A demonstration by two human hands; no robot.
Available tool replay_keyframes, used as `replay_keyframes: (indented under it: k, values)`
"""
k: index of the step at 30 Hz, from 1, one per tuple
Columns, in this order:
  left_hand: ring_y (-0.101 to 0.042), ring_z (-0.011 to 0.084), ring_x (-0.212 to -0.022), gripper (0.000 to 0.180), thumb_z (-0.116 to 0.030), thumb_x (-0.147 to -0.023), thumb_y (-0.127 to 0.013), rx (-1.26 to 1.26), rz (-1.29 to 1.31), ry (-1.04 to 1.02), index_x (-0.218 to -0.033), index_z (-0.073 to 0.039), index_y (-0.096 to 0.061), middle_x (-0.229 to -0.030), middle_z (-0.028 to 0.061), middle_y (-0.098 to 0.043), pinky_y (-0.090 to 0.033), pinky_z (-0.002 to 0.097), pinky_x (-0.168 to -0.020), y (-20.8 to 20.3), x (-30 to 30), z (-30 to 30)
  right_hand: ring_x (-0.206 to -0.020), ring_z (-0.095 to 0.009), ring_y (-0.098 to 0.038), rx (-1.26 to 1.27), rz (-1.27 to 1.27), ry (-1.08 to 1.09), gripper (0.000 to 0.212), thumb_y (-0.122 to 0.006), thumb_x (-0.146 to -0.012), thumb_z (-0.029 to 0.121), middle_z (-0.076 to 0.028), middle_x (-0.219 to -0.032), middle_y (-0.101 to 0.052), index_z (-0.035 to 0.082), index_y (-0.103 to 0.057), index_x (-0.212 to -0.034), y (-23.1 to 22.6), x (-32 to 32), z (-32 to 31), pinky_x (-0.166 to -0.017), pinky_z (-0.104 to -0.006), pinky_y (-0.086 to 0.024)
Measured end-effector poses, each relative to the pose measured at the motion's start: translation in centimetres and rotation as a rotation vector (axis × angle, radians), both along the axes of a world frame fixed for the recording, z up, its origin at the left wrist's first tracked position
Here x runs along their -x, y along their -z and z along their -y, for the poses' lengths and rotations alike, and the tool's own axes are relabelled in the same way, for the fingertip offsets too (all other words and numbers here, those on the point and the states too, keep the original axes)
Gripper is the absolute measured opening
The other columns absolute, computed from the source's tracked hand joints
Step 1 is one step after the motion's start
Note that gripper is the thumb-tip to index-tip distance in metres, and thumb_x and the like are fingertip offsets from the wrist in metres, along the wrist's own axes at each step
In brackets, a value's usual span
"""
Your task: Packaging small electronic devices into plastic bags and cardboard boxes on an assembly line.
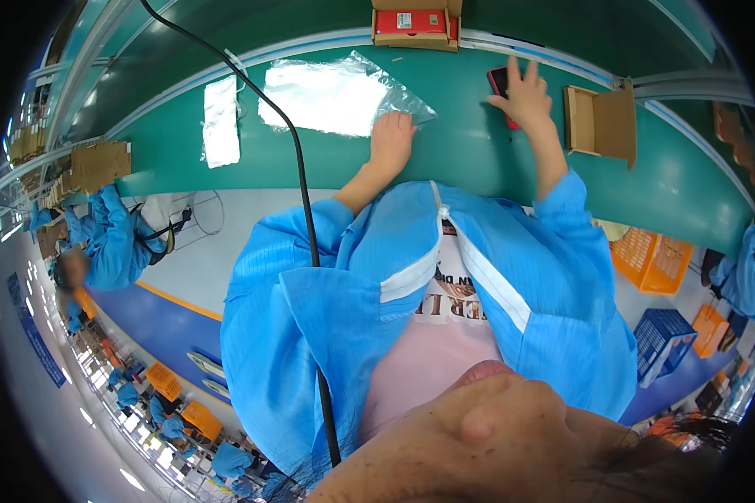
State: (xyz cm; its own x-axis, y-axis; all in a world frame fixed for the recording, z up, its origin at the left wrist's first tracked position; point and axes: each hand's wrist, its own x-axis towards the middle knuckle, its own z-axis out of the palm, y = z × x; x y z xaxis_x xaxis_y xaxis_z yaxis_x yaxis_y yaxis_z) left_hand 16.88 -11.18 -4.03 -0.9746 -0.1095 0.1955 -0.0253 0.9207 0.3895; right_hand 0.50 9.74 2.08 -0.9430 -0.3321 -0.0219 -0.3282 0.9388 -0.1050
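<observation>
My right hand (528, 101) is over a flat, dark device with a red edge (499, 81), which looks like a phone on the green tabletop (310, 159). Its fingers are spread, and they hide part of the device; contact is hard to judge. My left hand (392, 141) rests at the lower right edge of a clear plastic bag (323, 96), its fingers curled in. What those fingers hold, if anything, is hidden. Just right of my right hand stands an open brown cardboard box (583, 121).
Another open carton (382, 38) with a red box (409, 22) inside sits at the far edge. A smaller shiny plastic sheet (221, 121) lies to the left. A black cable (300, 159) hangs across the view. Orange (650, 260) and blue crates (663, 344) stand at right.
</observation>
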Motion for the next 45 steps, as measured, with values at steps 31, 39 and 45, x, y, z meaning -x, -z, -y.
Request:
replay_keyframes:
  k: [31,39,45]
  values:
    - [-0.056,0.0246,-0.069,0.015,-0.009,-0.069,-0.057,0.034,-0.267,0.247,-0.084,-0.007,-0.057,-0.072,0.0067,-0.053,-0.046,0.0364,-0.057,-7.3,2.9,-2.6,-0.071,-0.017,-0.063,1.053,1.035,0.296,0.031,-0.055,-0.092,0.03,-0.011,-0.09,-0.061,0.001,-0.056,-0.1,-2.7,-10.3,0.6,-0.062,-0.0274,-0.054]
    - [-0.055,0.0233,-0.069,0.018,-0.011,-0.068,-0.057,-0.043,-0.318,0.29,-0.085,-0.007,-0.058,-0.071,0.0054,-0.051,-0.045,0.0347,-0.055,-8.9,3.5,-2.9,-0.076,-0.019,-0.065,1.764,1.087,0.597,0.037,-0.05,-0.095,0.029,-0.014,-0.094,-0.061,-0.005,-0.048,-0.108,-3.6,-12.4,-1.0,-0.071,-0.0278,-0.057]
    - [-0.055,0.0251,-0.067,0.02,-0.01,-0.066,-0.06,-0.122,-0.315,0.382,-0.086,-0.006,-0.058,-0.072,0.0065,-0.053,-0.046,0.0353,-0.058,-11.5,4.4,-5.8,-0.09,-0.024,-0.062,1.283,0.974,0.353,0.04,-0.041,-0.098,0.033,-0.015,-0.1,-0.056,-0.004,-0.045,-0.112,-2.6,-12.9,-1.1,-0.079,-0.0348,-0.055]
